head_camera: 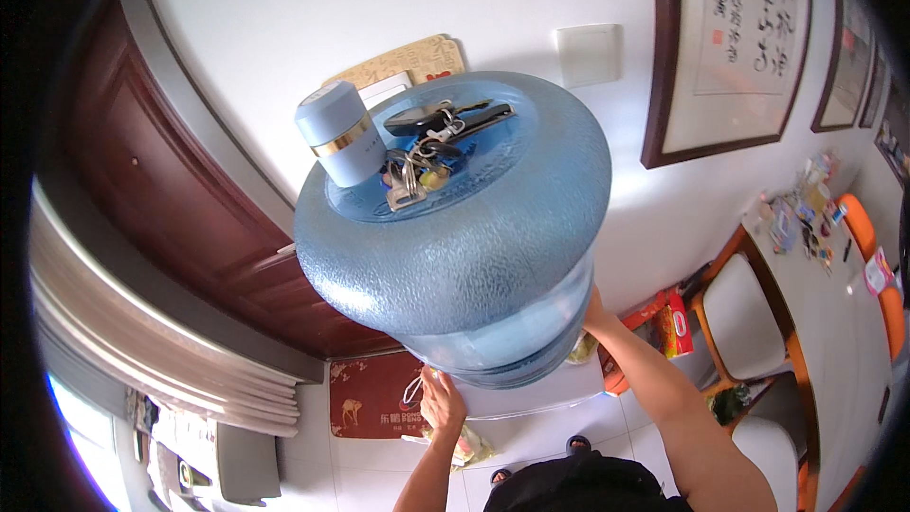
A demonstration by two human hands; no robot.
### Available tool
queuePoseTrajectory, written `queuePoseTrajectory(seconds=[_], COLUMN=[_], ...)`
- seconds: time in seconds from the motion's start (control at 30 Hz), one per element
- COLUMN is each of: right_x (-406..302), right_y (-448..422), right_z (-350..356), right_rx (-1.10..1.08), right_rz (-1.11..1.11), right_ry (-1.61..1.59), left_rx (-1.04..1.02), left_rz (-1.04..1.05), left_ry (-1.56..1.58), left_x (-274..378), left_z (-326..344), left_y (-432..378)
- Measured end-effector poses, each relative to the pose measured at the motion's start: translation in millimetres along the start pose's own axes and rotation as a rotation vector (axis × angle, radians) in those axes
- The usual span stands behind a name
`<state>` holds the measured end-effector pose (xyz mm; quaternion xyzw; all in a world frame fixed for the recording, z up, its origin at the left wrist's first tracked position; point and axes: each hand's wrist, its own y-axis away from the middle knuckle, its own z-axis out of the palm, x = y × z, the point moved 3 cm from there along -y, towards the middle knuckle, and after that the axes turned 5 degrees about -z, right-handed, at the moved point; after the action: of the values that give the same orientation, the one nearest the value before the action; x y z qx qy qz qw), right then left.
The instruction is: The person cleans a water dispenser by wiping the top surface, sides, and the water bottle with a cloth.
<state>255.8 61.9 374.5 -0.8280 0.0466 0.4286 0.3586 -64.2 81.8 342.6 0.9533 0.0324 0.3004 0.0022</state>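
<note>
A large blue plastic water bottle (455, 263) stands bottom-up in front of me. On its upturned base lie several keys on rings (419, 163) with a black fob, beside a small light-blue container with a gold band (341, 131). My left hand (442, 402) is at the lower left of the bottle, fingers by a thin white loop; whether it grips anything is unclear. My right hand (593, 313) is at the bottle's right side, its fingers mostly hidden behind it. A white surface (530, 391) shows beneath the bottle.
A dark red door (163, 156) and curtain (163, 341) are at left, a red doormat (366, 405) below. A plastic bag (473, 448) sits on the floor. At right are framed calligraphy (739, 50), a red box (672, 327), chairs and a cluttered dining table (832, 341).
</note>
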Motion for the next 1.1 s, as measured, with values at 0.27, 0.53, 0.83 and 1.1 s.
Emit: queuePoseTrajectory(seconds=[0.27, 0.53, 0.83, 1.1], right_x=[95, 55, -8, 5], right_y=[-39, 23, 132, 110], right_z=[14, 6, -36, -18], right_rx=[-0.091, 0.138, -0.035, 0.066], right_rz=[0.481, 0.663, 0.637, 0.584], right_ry=[-0.171, -0.565, -0.425, -0.413], left_rx=[0.008, 0.095, 0.102, -0.132], left_rz=[-0.069, -0.061, 0.116, -0.020], left_ry=[-0.063, -0.161, -0.286, -0.257], left_x=[3, -9, -1, 10], left_z=[3, 2, -1, -4], left_y=[0, -5, -8, 0])
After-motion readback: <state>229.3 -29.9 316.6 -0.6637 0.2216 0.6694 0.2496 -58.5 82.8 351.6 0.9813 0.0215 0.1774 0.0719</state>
